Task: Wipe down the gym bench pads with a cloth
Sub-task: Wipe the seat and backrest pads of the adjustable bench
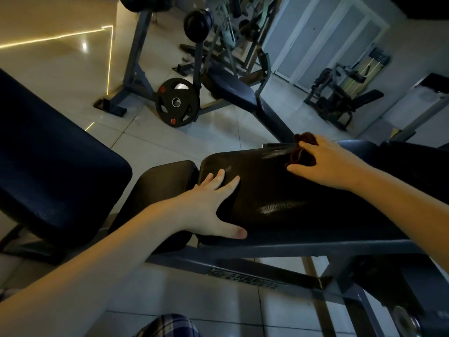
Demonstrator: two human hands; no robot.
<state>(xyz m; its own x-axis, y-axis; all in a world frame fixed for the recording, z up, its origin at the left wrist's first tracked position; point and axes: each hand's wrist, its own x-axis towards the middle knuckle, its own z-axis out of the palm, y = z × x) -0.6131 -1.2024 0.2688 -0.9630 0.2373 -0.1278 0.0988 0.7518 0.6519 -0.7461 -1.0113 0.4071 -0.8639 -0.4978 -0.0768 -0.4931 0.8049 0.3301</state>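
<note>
A black bench pad [274, 190] lies across the middle of the view on a grey steel frame [267, 249]. A smaller black seat pad [160, 183] adjoins its left end. My left hand [209, 205] rests flat on the left end of the big pad, fingers spread and the thumb hooked over the near edge. My right hand [325, 164] grips a dark red-brown cloth [303, 149] bunched against the pad's far edge.
A second dark blue padded bench [48, 166] stands close on the left. Beyond, on the tiled floor, are a bench press rack with a weight plate [177, 102] leaning on it, another flat bench [233, 88], and machines at the back right.
</note>
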